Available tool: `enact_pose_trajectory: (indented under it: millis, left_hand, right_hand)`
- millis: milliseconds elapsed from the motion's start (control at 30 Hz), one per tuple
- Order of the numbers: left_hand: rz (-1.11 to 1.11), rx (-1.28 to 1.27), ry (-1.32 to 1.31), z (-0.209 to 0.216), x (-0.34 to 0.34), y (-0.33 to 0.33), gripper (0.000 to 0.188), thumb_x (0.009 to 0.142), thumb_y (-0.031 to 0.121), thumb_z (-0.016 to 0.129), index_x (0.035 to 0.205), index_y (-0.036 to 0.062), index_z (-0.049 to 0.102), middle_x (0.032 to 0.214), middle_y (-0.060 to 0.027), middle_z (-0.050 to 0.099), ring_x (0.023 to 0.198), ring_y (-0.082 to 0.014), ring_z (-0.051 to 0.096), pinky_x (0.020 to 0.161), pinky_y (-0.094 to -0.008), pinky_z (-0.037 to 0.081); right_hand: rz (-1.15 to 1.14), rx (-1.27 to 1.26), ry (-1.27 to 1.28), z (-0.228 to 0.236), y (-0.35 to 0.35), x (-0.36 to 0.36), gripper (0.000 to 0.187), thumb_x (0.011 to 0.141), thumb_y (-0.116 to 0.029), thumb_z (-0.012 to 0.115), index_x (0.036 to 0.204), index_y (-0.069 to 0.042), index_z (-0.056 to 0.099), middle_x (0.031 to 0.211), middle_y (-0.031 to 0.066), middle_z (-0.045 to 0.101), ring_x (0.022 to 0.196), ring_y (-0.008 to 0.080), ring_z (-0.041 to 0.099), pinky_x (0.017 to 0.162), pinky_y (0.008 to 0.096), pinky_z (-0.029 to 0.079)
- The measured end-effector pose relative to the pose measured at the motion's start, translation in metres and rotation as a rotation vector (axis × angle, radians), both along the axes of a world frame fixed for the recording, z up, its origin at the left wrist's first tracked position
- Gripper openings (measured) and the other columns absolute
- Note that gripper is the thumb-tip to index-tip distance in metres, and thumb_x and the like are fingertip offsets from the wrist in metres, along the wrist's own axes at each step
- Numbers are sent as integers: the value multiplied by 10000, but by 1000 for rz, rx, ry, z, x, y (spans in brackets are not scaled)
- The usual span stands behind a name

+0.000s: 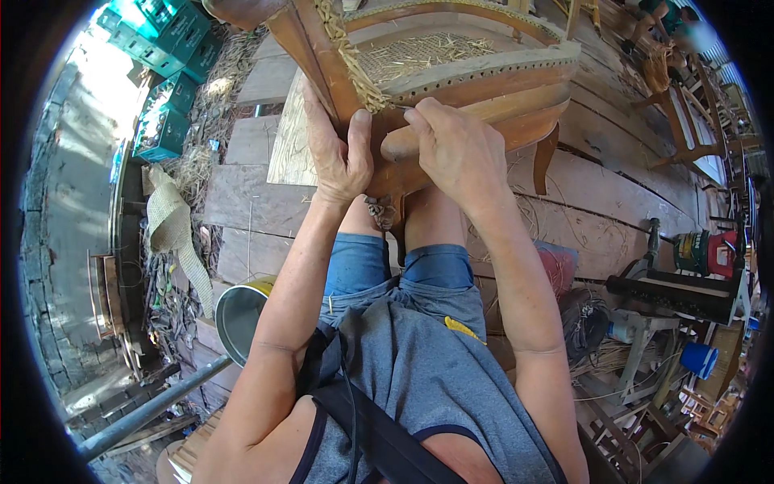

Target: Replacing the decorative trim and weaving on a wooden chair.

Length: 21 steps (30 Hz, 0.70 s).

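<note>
A brown wooden chair frame [476, 105] with a row of small drilled holes lies across my knees. Woven cane strands [355, 64] wrap the edge of its upright rail, and a bundle of ends hangs near the corner. My left hand [343, 161] grips that rail, thumb in front just below the cane ends, fingers partly hidden behind the wood. My right hand [463, 153] is closed in a pinch beside the corner, above a rounded armrest [403, 143]. From its fingertips a thin dark piece reaches toward the cane; most of it is hidden.
Loose cane scraps [435, 48] lie on a woven panel inside the frame. A metal can [242, 319] stands by my left arm. Green crates [165, 121] are stacked at left, near a woven strip [173, 214]. Another chair [685, 121] and a person [665, 20] are at far right.
</note>
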State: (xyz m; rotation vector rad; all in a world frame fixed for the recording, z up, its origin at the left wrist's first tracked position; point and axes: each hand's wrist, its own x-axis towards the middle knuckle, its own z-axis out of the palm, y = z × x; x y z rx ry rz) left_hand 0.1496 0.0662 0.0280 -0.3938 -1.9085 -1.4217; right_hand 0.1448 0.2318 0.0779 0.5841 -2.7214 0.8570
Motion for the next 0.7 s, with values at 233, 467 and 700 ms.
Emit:
enact_pose_trajectory:
  millis: [233, 467, 700]
  left_hand:
    - [15, 21, -5, -3, -2, -3, 702, 974, 106, 526, 1517, -111, 138, 1488, -240, 369, 1367, -286, 379, 1150, -373, 267]
    - [58, -14, 25, -8, -4, -3, 683, 983, 110, 517, 1517, -102, 148, 1460, -221, 403, 1338, -277, 413, 1133, -371, 291]
    - [-16, 33, -12, -9, -3, -4, 692, 996, 114, 507, 1533, -78, 115, 1478, -213, 378, 1362, -258, 378, 1138, -366, 281]
  right_hand:
    - [15, 29, 24, 3, 1, -3, 223, 979, -280, 542, 907, -76, 592, 824, 140, 677, 792, 380, 658, 658, 489, 514]
    - [17, 30, 53, 1, 1, -3, 233, 969, -280, 559, 870, -71, 585, 799, 122, 671, 766, 367, 665, 634, 484, 524]
    - [51, 47, 61, 9, 0, -13, 294, 958, -311, 576, 840, -51, 645, 740, 151, 678, 733, 376, 669, 653, 476, 532]
